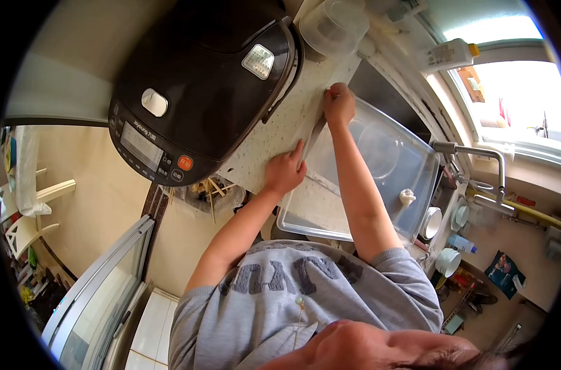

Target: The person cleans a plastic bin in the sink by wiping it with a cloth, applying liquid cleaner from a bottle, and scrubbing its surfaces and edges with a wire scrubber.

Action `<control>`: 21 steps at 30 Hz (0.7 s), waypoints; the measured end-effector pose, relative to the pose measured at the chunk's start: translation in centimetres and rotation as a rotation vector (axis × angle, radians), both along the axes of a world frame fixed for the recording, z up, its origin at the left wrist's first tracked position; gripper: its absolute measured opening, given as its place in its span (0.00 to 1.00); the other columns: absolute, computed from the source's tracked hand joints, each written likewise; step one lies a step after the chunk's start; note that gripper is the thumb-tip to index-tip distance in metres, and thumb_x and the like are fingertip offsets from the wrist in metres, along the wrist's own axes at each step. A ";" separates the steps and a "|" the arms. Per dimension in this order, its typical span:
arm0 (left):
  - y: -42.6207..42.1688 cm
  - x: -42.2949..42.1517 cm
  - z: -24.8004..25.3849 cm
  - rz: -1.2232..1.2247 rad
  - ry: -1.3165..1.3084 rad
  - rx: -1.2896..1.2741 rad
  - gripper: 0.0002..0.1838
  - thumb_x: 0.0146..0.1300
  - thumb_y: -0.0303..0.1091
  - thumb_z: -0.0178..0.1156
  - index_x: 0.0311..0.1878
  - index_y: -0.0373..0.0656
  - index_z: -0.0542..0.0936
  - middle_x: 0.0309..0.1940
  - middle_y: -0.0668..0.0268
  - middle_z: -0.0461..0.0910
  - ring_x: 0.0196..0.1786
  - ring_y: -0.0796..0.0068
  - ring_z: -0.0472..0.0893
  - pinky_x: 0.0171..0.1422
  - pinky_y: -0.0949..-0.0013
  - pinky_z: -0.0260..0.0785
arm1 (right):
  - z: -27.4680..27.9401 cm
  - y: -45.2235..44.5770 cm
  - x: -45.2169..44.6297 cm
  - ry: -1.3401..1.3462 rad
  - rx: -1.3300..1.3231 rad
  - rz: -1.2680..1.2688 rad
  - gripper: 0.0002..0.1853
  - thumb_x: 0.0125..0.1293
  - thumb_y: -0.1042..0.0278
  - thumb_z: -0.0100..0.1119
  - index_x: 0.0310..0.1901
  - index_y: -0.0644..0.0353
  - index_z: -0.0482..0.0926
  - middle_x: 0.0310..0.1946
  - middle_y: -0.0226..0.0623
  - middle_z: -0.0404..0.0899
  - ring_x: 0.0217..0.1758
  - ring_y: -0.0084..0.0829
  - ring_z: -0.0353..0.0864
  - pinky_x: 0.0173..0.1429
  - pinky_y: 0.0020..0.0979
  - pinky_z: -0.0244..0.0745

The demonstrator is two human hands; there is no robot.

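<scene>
My left hand [284, 170] lies on the speckled countertop [265, 145] with its index finger stretched out and its thumb apart, close to the counter's edge. Farther forward, my right hand [339, 105] is closed at the same edge, beside the corner of a clear plastic bin [379, 161]. Whatever its fingers pinch, if anything, is hidden. A small white lump like a garlic bulb [407, 197] sits in the bin, to the right of my right forearm. The large dark rice cooker [200, 80], its lid down, stands left of both hands.
A translucent tub [333, 28] stands behind the cooker. A faucet [478, 150] rises at the right, near white bowls [448, 262]. A white bottle with a yellow cap [448, 55] is by the window. Wooden sticks [212, 187] lie below the cooker; a sliding glass door [101, 296] is lower left.
</scene>
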State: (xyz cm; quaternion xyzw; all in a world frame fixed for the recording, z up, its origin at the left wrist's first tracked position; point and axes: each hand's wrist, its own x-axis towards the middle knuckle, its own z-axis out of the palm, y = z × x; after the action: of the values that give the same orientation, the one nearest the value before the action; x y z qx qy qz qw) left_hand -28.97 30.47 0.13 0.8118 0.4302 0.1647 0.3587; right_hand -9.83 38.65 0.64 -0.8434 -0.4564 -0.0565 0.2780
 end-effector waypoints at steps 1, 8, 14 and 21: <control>-0.1 0.1 -0.3 0.024 -0.027 0.049 0.28 0.53 0.36 0.56 0.59 0.40 0.70 0.23 0.62 0.77 0.26 0.61 0.78 0.31 0.62 0.72 | -0.3 -0.2 0.4 0.175 0.009 -0.023 0.05 0.53 0.69 0.59 0.33 0.54 0.77 0.27 0.31 0.81 0.34 0.35 0.78 0.38 0.35 0.72; 0.3 0.0 0.6 0.011 0.008 -0.019 0.28 0.54 0.37 0.55 0.60 0.41 0.70 0.27 0.60 0.79 0.29 0.60 0.79 0.33 0.60 0.73 | 1.1 -5.0 -4.2 0.632 0.095 0.036 0.07 0.53 0.69 0.64 0.33 0.60 0.83 0.29 0.42 0.82 0.31 0.33 0.81 0.38 0.30 0.74; 0.0 0.2 -0.1 0.049 -0.053 0.106 0.28 0.52 0.36 0.57 0.58 0.40 0.71 0.19 0.62 0.76 0.24 0.61 0.78 0.30 0.62 0.71 | 0.0 0.4 -1.0 0.364 0.123 0.086 0.08 0.54 0.65 0.63 0.30 0.61 0.83 0.27 0.44 0.79 0.31 0.40 0.79 0.37 0.34 0.72; 0.0 0.0 -0.4 0.023 -0.044 0.078 0.28 0.53 0.36 0.57 0.59 0.39 0.71 0.20 0.62 0.76 0.24 0.62 0.77 0.29 0.62 0.71 | 1.0 -2.7 -3.3 0.389 0.022 0.050 0.08 0.53 0.66 0.64 0.29 0.62 0.84 0.25 0.44 0.80 0.27 0.39 0.80 0.35 0.34 0.73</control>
State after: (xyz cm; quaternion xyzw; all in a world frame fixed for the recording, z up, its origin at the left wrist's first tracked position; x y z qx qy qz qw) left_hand -28.96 30.45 -0.25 0.8164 0.4248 0.2035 0.3342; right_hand -13.10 35.95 1.68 -0.8236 -0.4142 0.1098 0.3715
